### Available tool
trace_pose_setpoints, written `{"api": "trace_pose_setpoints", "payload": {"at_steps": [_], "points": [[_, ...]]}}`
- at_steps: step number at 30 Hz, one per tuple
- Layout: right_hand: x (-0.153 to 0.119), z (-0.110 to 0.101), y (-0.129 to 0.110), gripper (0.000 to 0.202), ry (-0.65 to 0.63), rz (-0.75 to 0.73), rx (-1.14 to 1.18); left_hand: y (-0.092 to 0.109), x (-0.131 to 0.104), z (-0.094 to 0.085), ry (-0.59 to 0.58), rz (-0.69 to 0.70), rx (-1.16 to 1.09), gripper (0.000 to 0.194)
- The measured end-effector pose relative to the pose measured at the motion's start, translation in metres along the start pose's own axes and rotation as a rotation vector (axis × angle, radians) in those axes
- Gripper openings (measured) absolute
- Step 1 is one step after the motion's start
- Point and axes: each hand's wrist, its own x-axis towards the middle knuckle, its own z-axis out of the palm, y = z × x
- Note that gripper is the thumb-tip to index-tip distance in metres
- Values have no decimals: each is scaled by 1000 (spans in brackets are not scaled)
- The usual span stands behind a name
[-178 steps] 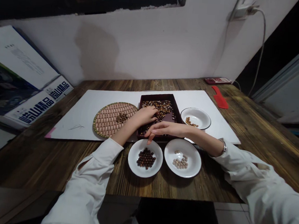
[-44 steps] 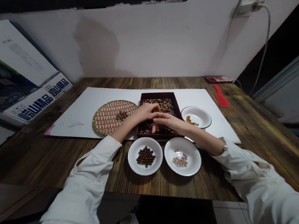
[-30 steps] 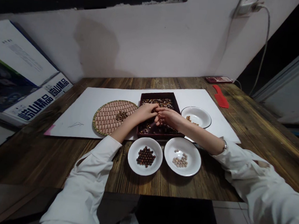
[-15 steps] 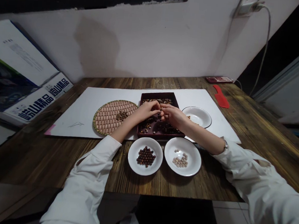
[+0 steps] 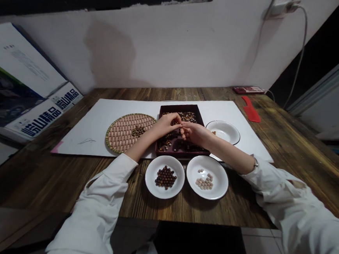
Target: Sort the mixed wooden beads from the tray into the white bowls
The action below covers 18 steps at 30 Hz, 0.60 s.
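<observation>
Head-worn camera looks forward (down at hands (image 5: 197, 134)).

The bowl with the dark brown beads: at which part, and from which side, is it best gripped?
The dark-bead bowl is probably best pinched at its left rim from the near left: its wall slopes outward, while the dark red tray lies close behind and the pale-bead bowl close on its right.

"…山精品" x2 on wht box (image 5: 41, 116), 1st char unclear
</observation>
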Motion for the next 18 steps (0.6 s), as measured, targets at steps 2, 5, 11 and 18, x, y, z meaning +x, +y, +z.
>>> {"api": "trace_pose_setpoints", "payload": {"at_steps": [2, 5, 11, 18], "points": [[0, 0, 0, 3, -1, 22, 5, 0, 0, 0, -4, 11, -7, 10], [1, -1, 1, 9, -15, 50, 2, 1, 0, -1, -21, 25, -12, 9], [0, 0, 0, 14, -19, 72, 0, 5, 0, -2, -32, 21, -9, 8], [-2, 2, 0, 19, -23, 70, 11, 3, -1, -2, -42, 40, -34, 5]]}}
